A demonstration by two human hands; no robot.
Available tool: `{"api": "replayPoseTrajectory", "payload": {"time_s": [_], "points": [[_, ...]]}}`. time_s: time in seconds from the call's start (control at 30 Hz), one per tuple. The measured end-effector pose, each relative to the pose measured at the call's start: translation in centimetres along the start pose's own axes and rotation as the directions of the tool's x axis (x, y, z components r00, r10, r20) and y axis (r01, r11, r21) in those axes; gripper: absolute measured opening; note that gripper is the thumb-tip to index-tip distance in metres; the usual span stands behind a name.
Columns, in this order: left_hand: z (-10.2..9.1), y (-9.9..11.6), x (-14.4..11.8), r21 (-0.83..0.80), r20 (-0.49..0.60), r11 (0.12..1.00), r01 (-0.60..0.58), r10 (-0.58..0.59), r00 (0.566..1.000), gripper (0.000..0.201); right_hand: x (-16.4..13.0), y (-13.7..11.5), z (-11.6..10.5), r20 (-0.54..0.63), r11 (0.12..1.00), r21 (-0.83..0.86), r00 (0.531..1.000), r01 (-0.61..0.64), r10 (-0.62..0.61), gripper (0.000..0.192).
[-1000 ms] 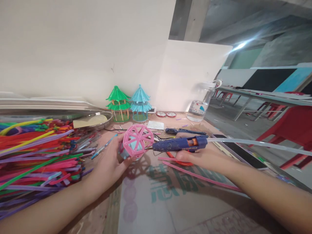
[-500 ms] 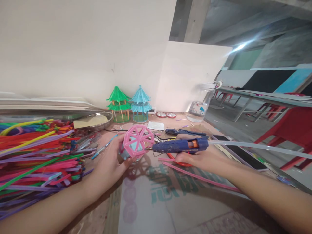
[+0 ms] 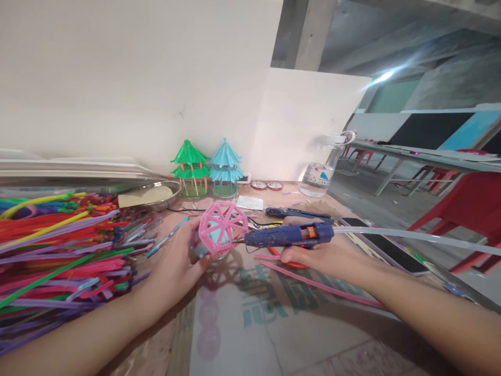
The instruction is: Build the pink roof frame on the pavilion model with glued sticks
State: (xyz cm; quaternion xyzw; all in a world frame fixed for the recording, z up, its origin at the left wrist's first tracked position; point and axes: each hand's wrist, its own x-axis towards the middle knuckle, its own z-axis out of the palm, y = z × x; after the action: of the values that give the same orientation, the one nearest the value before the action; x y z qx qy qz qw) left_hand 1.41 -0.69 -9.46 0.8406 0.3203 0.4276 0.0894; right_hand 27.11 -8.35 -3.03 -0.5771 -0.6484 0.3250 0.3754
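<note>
My left hand point(image 3: 176, 263) holds a pink straw lattice dome point(image 3: 222, 226) with a light blue piece inside it, just above the table. My right hand point(image 3: 313, 256) grips a blue hot glue gun point(image 3: 287, 235), held level. Its metal tip touches the dome's right edge. A long clear glue stick point(image 3: 410, 236) runs out of the gun's back toward the right. Under my right hand lie a long pink straw point(image 3: 313, 284) and an orange-red tool, mostly hidden.
A big heap of coloured straws point(image 3: 58, 245) fills the left side. Green point(image 3: 190, 168) and blue point(image 3: 225, 167) straw pagodas stand by the wall, beside a metal tray point(image 3: 152, 194). A water bottle point(image 3: 323, 169), a phone point(image 3: 385, 250) and red chairs point(image 3: 465, 209) are to the right.
Almost nothing has changed: the glue gun's tip stays at the dome's right edge, with both hands shifting only slightly.
</note>
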Motion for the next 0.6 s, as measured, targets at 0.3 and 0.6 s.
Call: {"api": "replayPoseTrajectory", "payload": {"time_s": [0.3, 0.6], "points": [[-0.3, 0.3, 0.1, 0.014, 0.019, 1.000, -0.016, 0.016, 1.000, 0.044, 0.1, 0.6, -0.2, 0.044, 0.995, 0.002, 0.994, 0.097, -0.097, 0.018], [-0.2, 0.2, 0.1, 0.031, -0.003, 0.999, -0.026, 0.026, 1.000, 0.044, 0.1, -0.8, -0.3, 0.133, 0.999, 0.042, 0.991, 0.005, -0.010, 0.022]]}}
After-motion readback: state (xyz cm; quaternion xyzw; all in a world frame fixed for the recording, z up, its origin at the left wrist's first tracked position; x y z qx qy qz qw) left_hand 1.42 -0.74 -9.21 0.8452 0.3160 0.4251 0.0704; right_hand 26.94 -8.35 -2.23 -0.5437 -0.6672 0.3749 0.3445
